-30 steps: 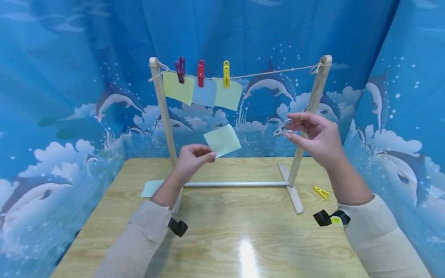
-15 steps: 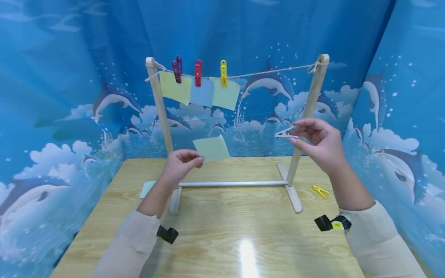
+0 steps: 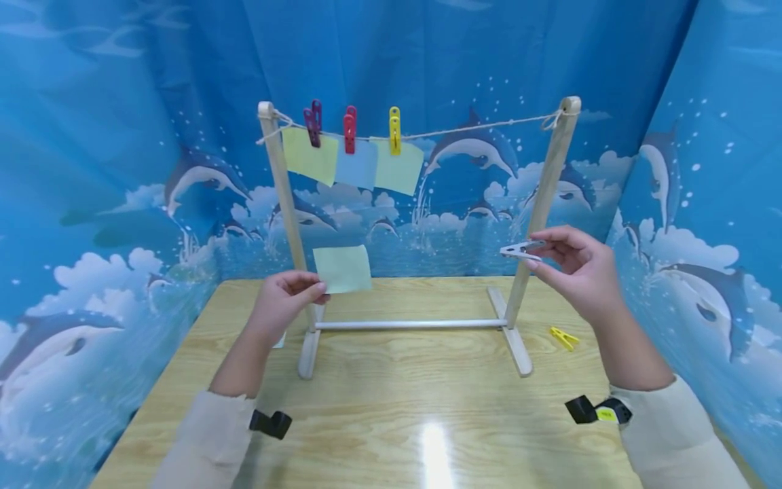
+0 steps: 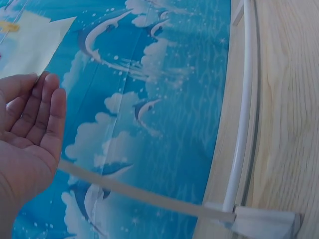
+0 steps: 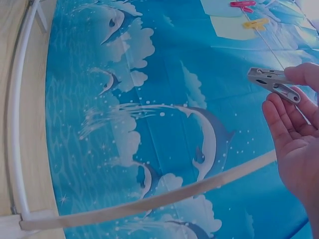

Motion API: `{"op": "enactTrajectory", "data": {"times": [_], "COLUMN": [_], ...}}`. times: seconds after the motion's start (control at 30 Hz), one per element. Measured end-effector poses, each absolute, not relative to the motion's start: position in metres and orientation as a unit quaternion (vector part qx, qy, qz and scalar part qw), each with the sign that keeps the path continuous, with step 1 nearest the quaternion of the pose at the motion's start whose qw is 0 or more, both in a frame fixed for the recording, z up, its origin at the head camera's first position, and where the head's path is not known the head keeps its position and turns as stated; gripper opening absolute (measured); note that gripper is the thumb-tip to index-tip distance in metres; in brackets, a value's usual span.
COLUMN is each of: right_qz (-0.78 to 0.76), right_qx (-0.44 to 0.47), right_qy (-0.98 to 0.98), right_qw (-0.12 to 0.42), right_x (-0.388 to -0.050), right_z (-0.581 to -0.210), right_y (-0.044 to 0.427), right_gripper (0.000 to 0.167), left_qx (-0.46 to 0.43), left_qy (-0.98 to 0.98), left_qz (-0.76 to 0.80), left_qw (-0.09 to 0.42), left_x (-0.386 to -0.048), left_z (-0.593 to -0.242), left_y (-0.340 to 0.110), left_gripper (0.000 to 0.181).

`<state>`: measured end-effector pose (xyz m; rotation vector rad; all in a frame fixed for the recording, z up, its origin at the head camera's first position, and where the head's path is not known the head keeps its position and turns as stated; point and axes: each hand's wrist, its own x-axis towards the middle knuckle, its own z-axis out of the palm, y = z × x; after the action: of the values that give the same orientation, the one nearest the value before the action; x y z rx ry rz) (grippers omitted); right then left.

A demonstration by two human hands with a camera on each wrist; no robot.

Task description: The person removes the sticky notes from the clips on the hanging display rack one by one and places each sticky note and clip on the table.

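Observation:
My left hand point(image 3: 287, 299) pinches a pale green square of paper point(image 3: 344, 268) by its lower left corner, in front of the rack's left post. On the right, my right hand point(image 3: 577, 268) holds a grey clothespin point(image 3: 521, 250) between thumb and fingers, level with the right post. The right wrist view shows that clothespin point(image 5: 274, 84) pinched at its handle end. Above, a string point(image 3: 476, 128) carries a yellow paper point(image 3: 308, 159), a blue paper point(image 3: 356, 166) and a light green paper point(image 3: 400, 170). A purple clothespin point(image 3: 313, 123), a red clothespin point(image 3: 350, 130) and a yellow clothespin point(image 3: 394, 131) clip them there.
A wooden post point(image 3: 284, 197) on the left and another post point(image 3: 550, 183) on the right stand joined by a white bar point(image 3: 409, 324). A loose yellow clothespin point(image 3: 564, 338) lies on the table point(image 3: 415, 387) at right. Another paper point(image 3: 280, 341) is mostly hidden behind my left forearm.
My left hand has moved left and down with the green paper. My right hand has lowered and shifted slightly right, and the grey clothespin has turned in its fingers.

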<state>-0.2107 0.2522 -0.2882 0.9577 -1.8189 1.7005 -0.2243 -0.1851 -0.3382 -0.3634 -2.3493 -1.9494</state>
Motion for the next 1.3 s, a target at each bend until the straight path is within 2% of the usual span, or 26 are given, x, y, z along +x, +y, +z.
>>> {"op": "enactTrajectory", "data": {"times": [0.23,0.6,0.9,1.1,1.3], "right_qz": [0.629,0.594,0.59,0.636,0.655], "right_qx": [0.365,0.293,0.192,0.167,0.121], "right_qy": [-0.644,-0.705,-0.741,-0.713,-0.711], "right_qw": [0.238,0.253,0.259,0.244,0.224], "right_x": [-0.205,-0.197,-0.184,-0.18,-0.174], "right_z": [-0.298,-0.323,-0.341,-0.354,-0.37], "right_y": [0.262,0.287,0.306,0.316,0.327], "right_gripper": [0.028,0.033,0.031,0.026,0.028], "left_qx": [-0.087,-0.044,-0.035,-0.021,-0.012], "left_qy": [-0.761,-0.775,-0.754,-0.739,-0.7], "left_qz": [-0.64,-0.624,-0.647,-0.663,-0.706], "left_qw": [0.056,0.091,0.109,0.113,0.109], "left_x": [-0.217,-0.204,-0.191,-0.186,-0.181], "left_z": [-0.345,-0.359,-0.369,-0.375,-0.386], "left_y": [-0.206,-0.228,-0.25,-0.261,-0.272], "left_gripper": [0.037,0.038,0.021,0.019,0.011]}}
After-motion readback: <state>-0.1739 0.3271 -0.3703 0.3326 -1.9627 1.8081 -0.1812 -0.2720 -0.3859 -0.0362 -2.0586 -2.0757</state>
